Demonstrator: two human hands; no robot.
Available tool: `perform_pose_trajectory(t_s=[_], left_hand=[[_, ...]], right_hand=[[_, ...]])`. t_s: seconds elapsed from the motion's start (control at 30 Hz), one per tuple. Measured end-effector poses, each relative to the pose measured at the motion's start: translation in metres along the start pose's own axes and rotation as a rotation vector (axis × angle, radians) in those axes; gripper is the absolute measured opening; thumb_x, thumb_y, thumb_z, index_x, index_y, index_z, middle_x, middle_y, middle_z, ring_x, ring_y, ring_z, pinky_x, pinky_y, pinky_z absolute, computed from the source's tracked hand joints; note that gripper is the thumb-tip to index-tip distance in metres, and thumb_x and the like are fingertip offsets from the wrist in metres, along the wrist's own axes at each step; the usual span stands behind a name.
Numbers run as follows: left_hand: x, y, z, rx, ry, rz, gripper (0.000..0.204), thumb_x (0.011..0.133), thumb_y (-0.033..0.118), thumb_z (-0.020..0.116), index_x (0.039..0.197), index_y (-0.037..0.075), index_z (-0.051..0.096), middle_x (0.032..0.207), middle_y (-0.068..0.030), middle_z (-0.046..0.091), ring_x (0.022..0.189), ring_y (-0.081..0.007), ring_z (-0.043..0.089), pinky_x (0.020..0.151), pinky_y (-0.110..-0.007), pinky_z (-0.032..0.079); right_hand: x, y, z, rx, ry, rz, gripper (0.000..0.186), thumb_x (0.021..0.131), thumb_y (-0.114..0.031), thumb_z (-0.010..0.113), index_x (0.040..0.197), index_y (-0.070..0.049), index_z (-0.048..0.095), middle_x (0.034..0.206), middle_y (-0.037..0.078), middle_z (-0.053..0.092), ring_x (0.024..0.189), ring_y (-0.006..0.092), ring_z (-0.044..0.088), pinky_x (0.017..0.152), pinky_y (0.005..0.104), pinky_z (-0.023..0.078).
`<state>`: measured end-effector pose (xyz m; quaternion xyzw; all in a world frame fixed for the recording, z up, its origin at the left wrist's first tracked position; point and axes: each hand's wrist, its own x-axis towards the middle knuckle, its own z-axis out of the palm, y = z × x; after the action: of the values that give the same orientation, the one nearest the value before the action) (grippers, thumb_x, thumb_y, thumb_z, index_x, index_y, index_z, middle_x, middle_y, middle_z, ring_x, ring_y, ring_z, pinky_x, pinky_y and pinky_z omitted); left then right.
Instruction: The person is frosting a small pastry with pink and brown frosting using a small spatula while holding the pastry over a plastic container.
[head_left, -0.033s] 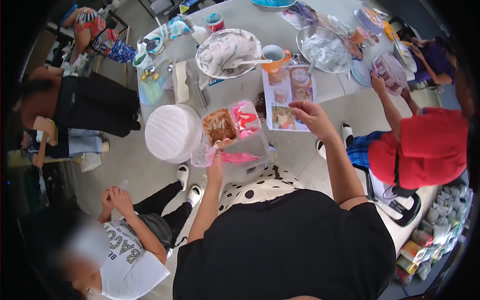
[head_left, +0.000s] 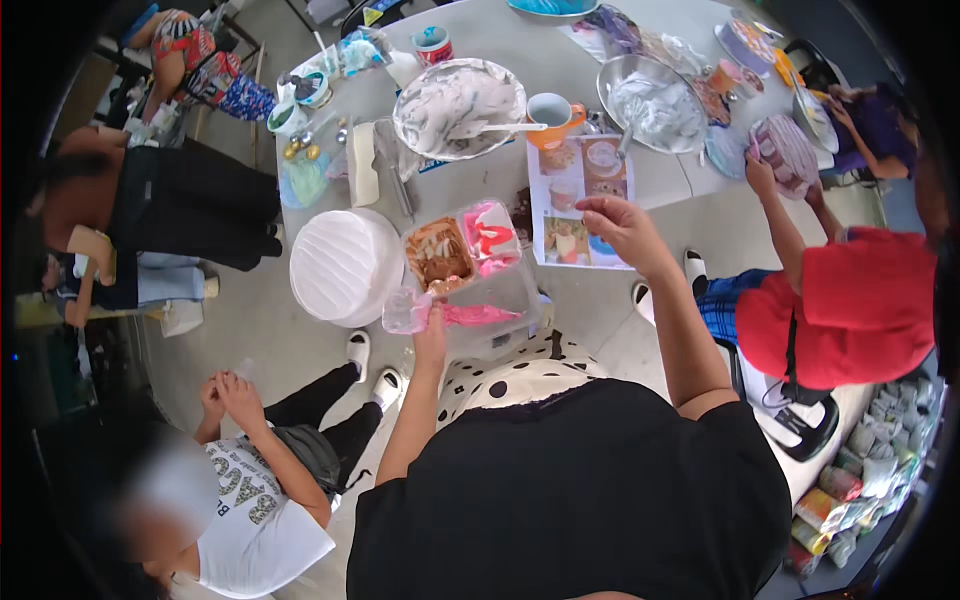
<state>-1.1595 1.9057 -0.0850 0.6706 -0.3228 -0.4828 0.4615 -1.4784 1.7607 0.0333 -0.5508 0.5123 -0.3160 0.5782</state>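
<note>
My left hand [head_left: 431,342] grips a clear piping bag [head_left: 478,315] with pink filling, low at the near edge of a clear plastic tray [head_left: 512,292]. In that tray sit a container of brown cream [head_left: 438,252] and a smaller one with pink, red and white cream [head_left: 491,238]. Left of the tray stands a round white cake [head_left: 345,266] with a ridged top. My right hand [head_left: 628,236] hovers over a printed sheet of cake pictures [head_left: 565,190], fingers bent but apart, with nothing visible in them.
On the table [head_left: 330,195] beyond are a bowl of whitish cream with a spatula [head_left: 458,105], an orange mug [head_left: 553,120] and a metal bowl of white cream [head_left: 655,105]. A person in red [head_left: 850,310] works on a cake [head_left: 782,155] at right; another person in white [head_left: 255,500] sits lower left.
</note>
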Motion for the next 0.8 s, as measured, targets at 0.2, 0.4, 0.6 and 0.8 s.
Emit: perform_pose_trajectory(t_s=[0.2, 0.4, 0.6, 0.8], left_hand=[[0.011, -0.020, 0.023, -0.106, 0.114, -0.048, 0.022, 0.090, 0.012, 0.043, 0.106, 0.002, 0.054, 0.099, -0.0059, 0.056, 0.091, -0.0148, 0.052, 0.081, -0.028, 0.043], [0.020, -0.046, 0.030, -0.207, 0.159, -0.107, 0.025, 0.090, 0.015, 0.045, 0.110, 0.002, 0.053, 0.102, -0.0069, 0.056, 0.095, -0.0163, 0.053, 0.082, -0.030, 0.044], [0.029, -0.065, 0.029, -0.157, 0.104, -0.021, 0.027, 0.089, 0.016, 0.046, 0.111, 0.002, 0.054, 0.102, -0.0061, 0.056, 0.095, -0.0161, 0.053, 0.081, -0.030, 0.045], [0.045, -0.087, 0.034, -0.204, 0.054, -0.056, 0.029, 0.089, 0.019, 0.048, 0.112, 0.002, 0.054, 0.105, -0.0065, 0.056, 0.096, -0.0162, 0.052, 0.082, -0.030, 0.043]], right_hand=[[0.105, -0.040, 0.011, -0.256, -0.047, -0.271, 0.017, 0.083, -0.012, 0.055, 0.092, 0.001, 0.061, 0.079, 0.010, 0.060, 0.074, 0.0138, 0.057, 0.066, 0.0277, 0.045], [0.191, -0.001, 0.049, -1.015, 0.088, -0.646, 0.017, 0.075, -0.003, 0.049, 0.091, 0.001, 0.053, 0.095, 0.019, 0.053, 0.087, 0.0360, 0.055, 0.069, 0.0435, 0.047], [0.192, 0.021, 0.064, -1.372, -0.020, -0.611, 0.021, 0.075, -0.009, 0.054, 0.095, -0.002, 0.052, 0.099, 0.016, 0.050, 0.088, 0.0309, 0.056, 0.069, 0.0425, 0.050], [0.204, 0.030, 0.065, -1.571, 0.018, -0.640, 0.019, 0.076, -0.010, 0.054, 0.093, -0.003, 0.054, 0.091, 0.013, 0.056, 0.089, 0.0288, 0.058, 0.071, 0.0407, 0.050]])
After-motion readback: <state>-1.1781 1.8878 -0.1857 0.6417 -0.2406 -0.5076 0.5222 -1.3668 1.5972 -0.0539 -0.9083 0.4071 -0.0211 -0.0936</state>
